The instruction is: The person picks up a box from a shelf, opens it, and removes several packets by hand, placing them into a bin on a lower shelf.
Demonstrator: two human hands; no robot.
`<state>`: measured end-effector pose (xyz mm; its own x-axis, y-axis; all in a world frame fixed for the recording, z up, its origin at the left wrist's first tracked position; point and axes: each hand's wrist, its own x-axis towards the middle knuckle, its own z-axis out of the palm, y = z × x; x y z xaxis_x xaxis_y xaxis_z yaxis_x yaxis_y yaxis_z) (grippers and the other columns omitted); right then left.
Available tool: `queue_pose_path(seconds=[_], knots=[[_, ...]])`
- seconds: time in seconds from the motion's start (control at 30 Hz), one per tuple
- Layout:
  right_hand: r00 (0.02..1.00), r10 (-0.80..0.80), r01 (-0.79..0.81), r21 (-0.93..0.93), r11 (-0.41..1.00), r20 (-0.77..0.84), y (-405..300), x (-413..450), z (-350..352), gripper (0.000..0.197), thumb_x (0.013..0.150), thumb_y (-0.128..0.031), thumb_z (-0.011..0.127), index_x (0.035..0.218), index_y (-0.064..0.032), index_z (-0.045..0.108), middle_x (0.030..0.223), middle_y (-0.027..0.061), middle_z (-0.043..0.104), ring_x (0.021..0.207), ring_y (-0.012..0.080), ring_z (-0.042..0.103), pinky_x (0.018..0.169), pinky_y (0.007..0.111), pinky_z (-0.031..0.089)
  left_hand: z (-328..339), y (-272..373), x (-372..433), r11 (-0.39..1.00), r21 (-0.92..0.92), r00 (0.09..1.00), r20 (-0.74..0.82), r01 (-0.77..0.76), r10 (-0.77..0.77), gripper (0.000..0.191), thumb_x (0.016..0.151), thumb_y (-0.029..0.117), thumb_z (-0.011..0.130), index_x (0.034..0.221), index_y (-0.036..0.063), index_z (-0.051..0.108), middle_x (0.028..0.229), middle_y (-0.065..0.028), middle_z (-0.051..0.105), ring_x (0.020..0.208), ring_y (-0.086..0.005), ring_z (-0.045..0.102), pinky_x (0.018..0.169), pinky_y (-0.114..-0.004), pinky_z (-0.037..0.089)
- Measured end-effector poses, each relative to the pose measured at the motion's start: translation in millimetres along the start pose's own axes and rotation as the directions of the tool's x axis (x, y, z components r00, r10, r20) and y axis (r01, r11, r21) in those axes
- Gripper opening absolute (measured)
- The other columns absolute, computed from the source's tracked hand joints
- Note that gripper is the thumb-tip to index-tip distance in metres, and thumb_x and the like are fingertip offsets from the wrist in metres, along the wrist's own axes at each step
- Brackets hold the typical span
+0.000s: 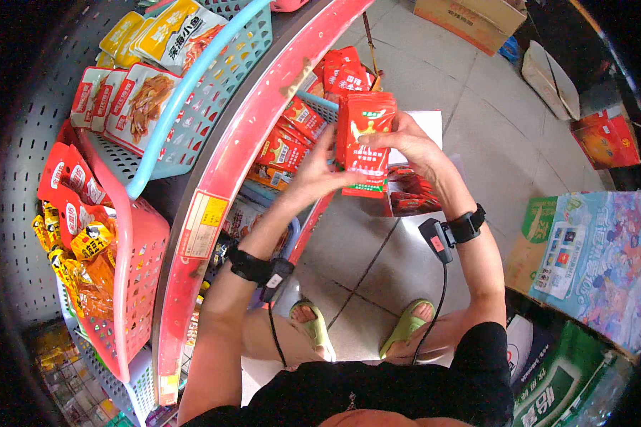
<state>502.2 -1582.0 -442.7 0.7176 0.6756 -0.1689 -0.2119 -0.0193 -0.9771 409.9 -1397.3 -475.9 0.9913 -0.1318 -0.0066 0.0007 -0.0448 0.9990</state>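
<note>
Both hands hold a stack of red snack packets (371, 141) above the floor, beside the shelf. My right hand (414, 141) grips the stack from the right, its thumb lying across the top packet. At the stack's left side my left hand (323, 168) spreads its fingers, with the thumb over the lower part. Behind and below the packets is an open box with white flaps (428, 128), holding more dark red packets (412, 195). Similar red packets (286, 149) lie in a blue basket on the lower shelf, just left of my left hand.
A red shelf edge (248, 136) curves along the left. Above it stand a light-blue basket (192, 117) and a pink basket (139, 277) with snack bags. Cardboard boxes (470, 21) stand at the top right, and a printed carton (593, 261) at the right.
</note>
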Motion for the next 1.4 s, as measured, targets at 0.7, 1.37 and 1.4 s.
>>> queue_pose_path(seconds=[0.7,1.37,1.4], knots=[[0.988,0.029,0.034,0.386,0.922,-0.154,11.5,6.5,-49.0,0.053,0.075,-0.014,0.076,0.122,-0.0023,0.054,0.112,0.0073,0.065,0.104,0.0162,0.061,0.097,0.032,0.043,-123.9,-73.2,102.9,0.556,0.758,0.941,-0.27,0.34,-0.206,0.077,0.067,0.042,0.08,0.124,-0.0011,0.052,0.115,-0.0196,0.063,0.107,-0.032,0.06,0.092,-0.04,0.047],[0.979,-0.048,0.088,0.198,0.976,-0.199,56.1,250.9,115.5,0.032,0.079,-0.019,0.067,0.109,-0.0064,0.065,0.104,0.0114,0.068,0.095,0.0244,0.066,0.083,0.042,0.052,-102.8,-69.9,39.1,0.402,0.9,0.957,-0.248,0.169,0.153,0.082,0.071,0.013,0.076,0.141,0.0043,0.033,0.137,-0.0225,0.044,0.128,-0.0375,0.04,0.105,-0.041,0.036],[0.975,-0.065,0.097,0.145,0.985,-0.212,57.9,253.6,114.1,0.032,0.079,-0.019,0.067,0.109,-0.0063,0.065,0.104,0.0115,0.068,0.095,0.0246,0.066,0.083,0.042,0.052,-101.8,-81.2,31.8,0.569,0.804,0.943,-0.303,0.174,0.14,0.07,0.079,0.019,0.066,0.14,0.0044,0.034,0.137,-0.0189,0.044,0.127,-0.0338,0.042,0.105,-0.04,0.036]])
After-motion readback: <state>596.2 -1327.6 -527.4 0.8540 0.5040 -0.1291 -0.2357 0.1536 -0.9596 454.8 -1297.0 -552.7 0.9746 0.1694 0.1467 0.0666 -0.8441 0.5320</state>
